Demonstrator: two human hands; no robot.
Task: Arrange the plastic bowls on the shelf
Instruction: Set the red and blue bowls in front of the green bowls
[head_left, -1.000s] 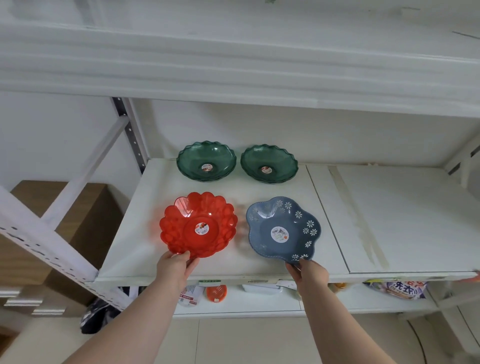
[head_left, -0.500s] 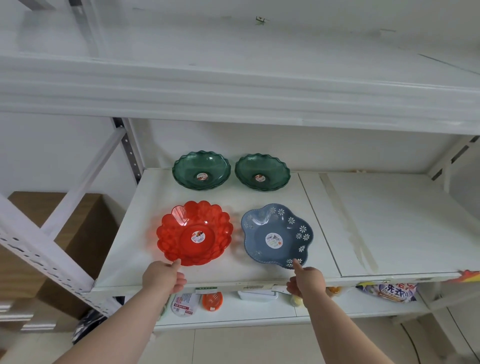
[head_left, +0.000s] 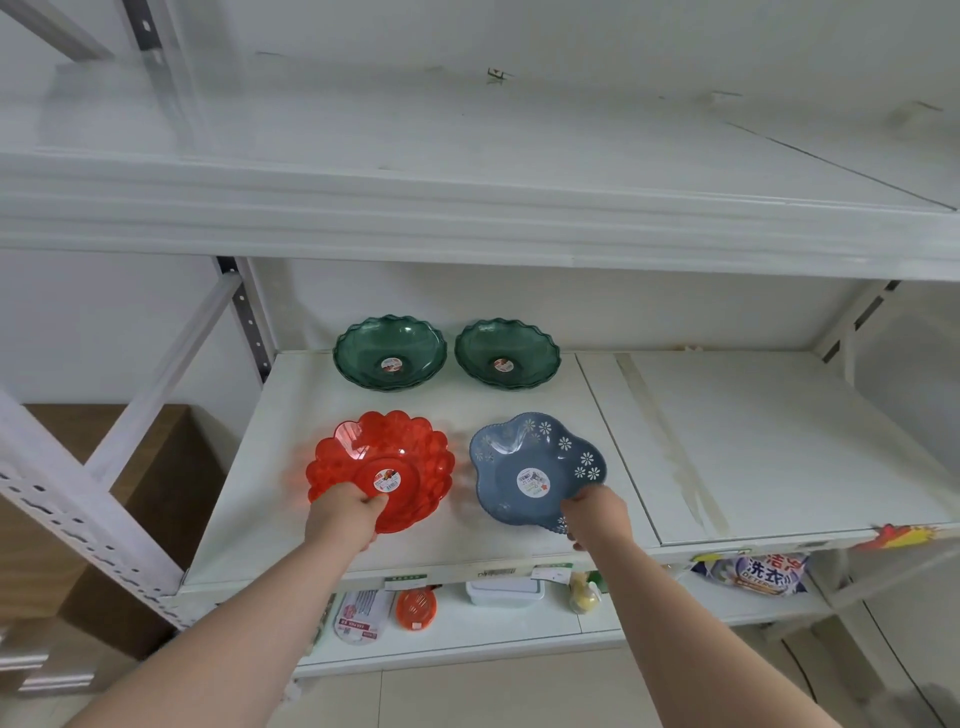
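Note:
A red flower-shaped plastic bowl (head_left: 384, 452) lies at the front left of the white shelf (head_left: 753, 457). My left hand (head_left: 343, 517) grips its near rim, thumb inside the bowl. Beside it to the right lies a blue bowl with white daisies (head_left: 530, 462); my right hand (head_left: 597, 514) holds its near right rim. Two dark green wavy-edged bowls sit at the back: one on the left (head_left: 389, 351), one on the right (head_left: 508, 353). Each looks like a small stack.
An upper shelf board (head_left: 467, 208) overhangs close above. A slanted white brace and perforated upright (head_left: 244, 312) stand at the left. The lower shelf holds a red soap dish (head_left: 415, 608), a white box (head_left: 503, 592) and a detergent bag (head_left: 763, 571). A brown cabinet (head_left: 145, 467) is at the left.
Both hands were off the bowls at the shelf's front edge half a second ago; now they have reached forward and taken hold of the red and blue bowls' near rims.

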